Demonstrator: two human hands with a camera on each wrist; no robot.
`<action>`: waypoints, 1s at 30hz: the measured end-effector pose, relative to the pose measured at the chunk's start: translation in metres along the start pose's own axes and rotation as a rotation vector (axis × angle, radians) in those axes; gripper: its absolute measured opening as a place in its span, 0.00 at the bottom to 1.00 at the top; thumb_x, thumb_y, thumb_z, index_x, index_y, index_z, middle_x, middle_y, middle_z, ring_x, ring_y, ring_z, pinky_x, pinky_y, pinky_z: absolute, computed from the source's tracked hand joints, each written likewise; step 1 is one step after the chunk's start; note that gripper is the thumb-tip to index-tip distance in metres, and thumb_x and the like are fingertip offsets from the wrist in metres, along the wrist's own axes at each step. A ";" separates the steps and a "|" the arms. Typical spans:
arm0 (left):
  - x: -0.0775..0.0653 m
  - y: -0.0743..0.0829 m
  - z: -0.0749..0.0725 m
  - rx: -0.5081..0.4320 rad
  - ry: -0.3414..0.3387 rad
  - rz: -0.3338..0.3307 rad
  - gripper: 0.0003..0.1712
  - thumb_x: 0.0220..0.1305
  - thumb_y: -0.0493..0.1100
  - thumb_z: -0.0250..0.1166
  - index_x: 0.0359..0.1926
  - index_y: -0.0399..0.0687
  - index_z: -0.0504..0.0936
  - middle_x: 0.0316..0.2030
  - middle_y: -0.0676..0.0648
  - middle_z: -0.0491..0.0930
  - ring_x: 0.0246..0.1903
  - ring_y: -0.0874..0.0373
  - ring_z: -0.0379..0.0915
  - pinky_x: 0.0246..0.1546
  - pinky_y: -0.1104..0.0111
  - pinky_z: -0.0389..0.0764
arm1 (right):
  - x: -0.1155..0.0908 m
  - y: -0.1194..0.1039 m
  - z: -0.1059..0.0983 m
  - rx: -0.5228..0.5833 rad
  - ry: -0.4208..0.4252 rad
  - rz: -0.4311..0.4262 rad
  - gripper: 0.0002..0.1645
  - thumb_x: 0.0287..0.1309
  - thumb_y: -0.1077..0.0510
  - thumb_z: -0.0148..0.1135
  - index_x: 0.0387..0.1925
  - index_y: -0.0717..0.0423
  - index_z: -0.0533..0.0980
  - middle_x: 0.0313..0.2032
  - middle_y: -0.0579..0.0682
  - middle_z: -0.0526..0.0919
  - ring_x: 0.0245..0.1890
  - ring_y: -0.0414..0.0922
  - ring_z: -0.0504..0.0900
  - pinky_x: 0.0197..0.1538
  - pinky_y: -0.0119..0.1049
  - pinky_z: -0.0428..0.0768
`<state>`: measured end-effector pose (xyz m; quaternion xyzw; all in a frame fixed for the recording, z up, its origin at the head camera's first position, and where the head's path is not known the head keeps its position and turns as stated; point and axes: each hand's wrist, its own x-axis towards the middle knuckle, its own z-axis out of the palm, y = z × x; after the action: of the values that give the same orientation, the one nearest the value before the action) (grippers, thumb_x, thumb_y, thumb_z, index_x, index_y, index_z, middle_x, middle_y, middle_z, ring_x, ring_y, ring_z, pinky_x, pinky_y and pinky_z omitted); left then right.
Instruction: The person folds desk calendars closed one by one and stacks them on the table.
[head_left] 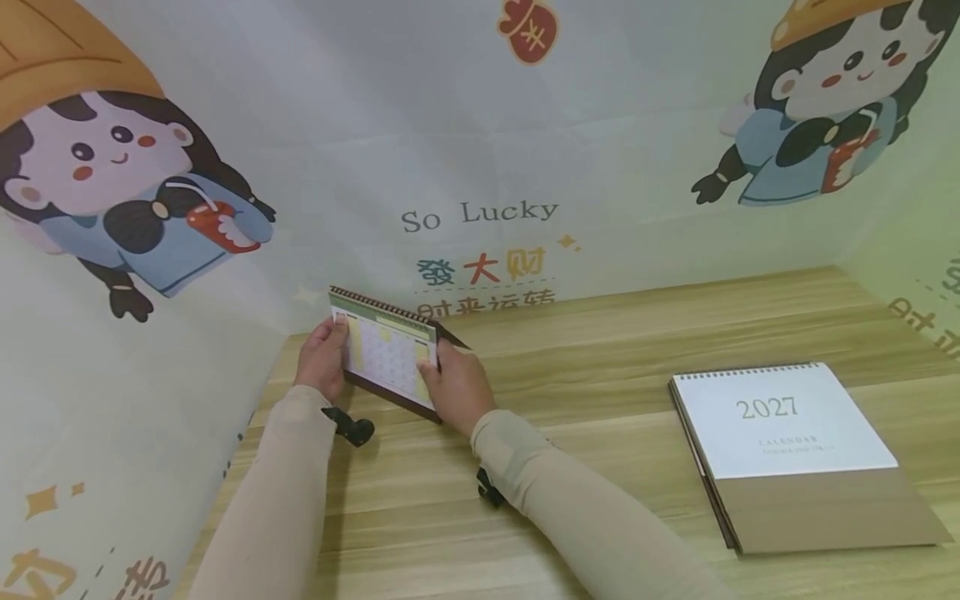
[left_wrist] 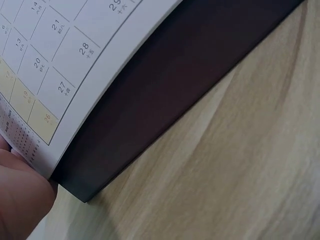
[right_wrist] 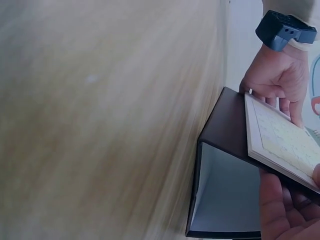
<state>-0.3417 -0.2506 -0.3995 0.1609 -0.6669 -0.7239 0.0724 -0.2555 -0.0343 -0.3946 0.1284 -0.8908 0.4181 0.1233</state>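
A spiral-bound desk calendar (head_left: 386,346) is held up between both hands at the left of the table, its printed month page facing back toward the head camera. My left hand (head_left: 323,358) grips its left edge, thumb on the page. On the opposite edge my right hand (head_left: 459,385) holds it, thumb in front and fingers behind. In the right wrist view the dark brown stand (right_wrist: 225,117) opens as a hollow wedge below the pages, close over the table. Rows of dates (left_wrist: 60,60) fill the page in the left wrist view.
A second desk calendar (head_left: 787,425), with "2027" on its white cover, lies on the right of the wood-grain table (head_left: 600,367). Walls of printed cloth (head_left: 360,108) with cartoon figures enclose the table at the back and sides. A black wrist device (right_wrist: 284,30) sits on the left wrist.
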 end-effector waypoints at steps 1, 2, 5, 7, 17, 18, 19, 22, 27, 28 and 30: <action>0.000 0.000 0.000 0.001 0.001 -0.002 0.29 0.73 0.54 0.56 0.70 0.47 0.70 0.55 0.53 0.71 0.57 0.61 0.59 0.63 0.70 0.57 | 0.000 0.000 0.000 0.003 -0.003 0.000 0.13 0.69 0.51 0.60 0.35 0.57 0.73 0.26 0.50 0.79 0.24 0.44 0.74 0.30 0.37 0.74; 0.000 0.000 0.000 0.001 0.005 -0.007 0.30 0.73 0.55 0.56 0.70 0.48 0.69 0.58 0.52 0.70 0.59 0.60 0.58 0.64 0.69 0.56 | 0.000 0.000 0.000 0.004 -0.007 0.000 0.13 0.69 0.51 0.60 0.35 0.57 0.73 0.26 0.51 0.80 0.24 0.44 0.74 0.30 0.37 0.74; 0.000 0.000 -0.001 -0.009 0.023 -0.006 0.31 0.72 0.55 0.57 0.71 0.49 0.69 0.65 0.51 0.68 0.63 0.60 0.56 0.67 0.69 0.53 | -0.001 -0.001 -0.002 -0.013 -0.012 0.003 0.13 0.69 0.50 0.61 0.35 0.56 0.74 0.26 0.49 0.79 0.24 0.44 0.73 0.30 0.37 0.73; 0.000 -0.002 0.000 -0.019 0.044 0.012 0.31 0.70 0.55 0.58 0.70 0.49 0.70 0.68 0.51 0.67 0.64 0.60 0.56 0.67 0.69 0.54 | -0.001 -0.002 -0.003 -0.039 -0.002 0.005 0.14 0.68 0.49 0.61 0.33 0.55 0.74 0.25 0.48 0.78 0.24 0.44 0.73 0.29 0.38 0.73; 0.002 -0.007 0.000 -0.023 0.074 0.048 0.29 0.71 0.53 0.59 0.68 0.47 0.73 0.67 0.50 0.69 0.61 0.61 0.60 0.64 0.71 0.59 | -0.007 -0.008 -0.005 -0.289 0.008 0.023 0.24 0.68 0.40 0.58 0.22 0.51 0.73 0.27 0.51 0.76 0.30 0.50 0.78 0.31 0.44 0.75; 0.002 -0.007 -0.001 -0.021 0.076 0.045 0.29 0.71 0.53 0.59 0.67 0.47 0.74 0.66 0.50 0.70 0.60 0.61 0.60 0.63 0.71 0.60 | -0.007 -0.008 -0.007 -0.292 -0.012 0.024 0.24 0.68 0.41 0.58 0.22 0.51 0.73 0.29 0.52 0.76 0.31 0.51 0.78 0.31 0.44 0.75; 0.002 -0.008 -0.001 -0.021 0.074 0.045 0.28 0.71 0.53 0.59 0.67 0.47 0.74 0.65 0.51 0.70 0.60 0.61 0.60 0.63 0.71 0.60 | -0.007 -0.008 -0.009 -0.290 -0.033 0.029 0.24 0.68 0.41 0.59 0.22 0.52 0.74 0.30 0.53 0.76 0.31 0.51 0.77 0.31 0.43 0.74; 0.002 -0.008 0.000 -0.021 0.064 0.042 0.28 0.71 0.53 0.59 0.67 0.47 0.74 0.65 0.50 0.71 0.59 0.61 0.60 0.63 0.71 0.60 | -0.005 -0.005 -0.014 -0.260 -0.086 0.048 0.23 0.66 0.42 0.61 0.22 0.53 0.74 0.31 0.53 0.75 0.32 0.50 0.75 0.31 0.41 0.72; 0.001 -0.008 0.002 -0.023 0.058 0.062 0.29 0.72 0.51 0.59 0.69 0.45 0.72 0.69 0.49 0.68 0.66 0.60 0.58 0.67 0.71 0.57 | -0.003 0.003 -0.021 -0.124 -0.132 0.110 0.23 0.64 0.41 0.62 0.35 0.58 0.74 0.37 0.53 0.73 0.34 0.48 0.73 0.38 0.41 0.74; 0.001 -0.008 0.002 -0.022 0.062 0.068 0.29 0.72 0.51 0.59 0.69 0.45 0.71 0.70 0.49 0.67 0.68 0.61 0.57 0.68 0.70 0.56 | -0.002 0.005 -0.022 -0.082 -0.137 0.121 0.24 0.64 0.41 0.62 0.39 0.59 0.73 0.39 0.53 0.73 0.35 0.48 0.73 0.39 0.41 0.75; 0.001 -0.007 0.002 -0.023 0.067 0.084 0.29 0.72 0.50 0.59 0.69 0.45 0.71 0.71 0.49 0.65 0.70 0.60 0.54 0.69 0.70 0.55 | -0.002 0.007 -0.022 0.010 -0.142 0.137 0.26 0.65 0.42 0.62 0.46 0.61 0.71 0.41 0.54 0.72 0.36 0.48 0.73 0.42 0.42 0.75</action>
<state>-0.3423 -0.2478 -0.4068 0.1560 -0.6620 -0.7220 0.1270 -0.2537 -0.0124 -0.3868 0.0973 -0.9018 0.4200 0.0304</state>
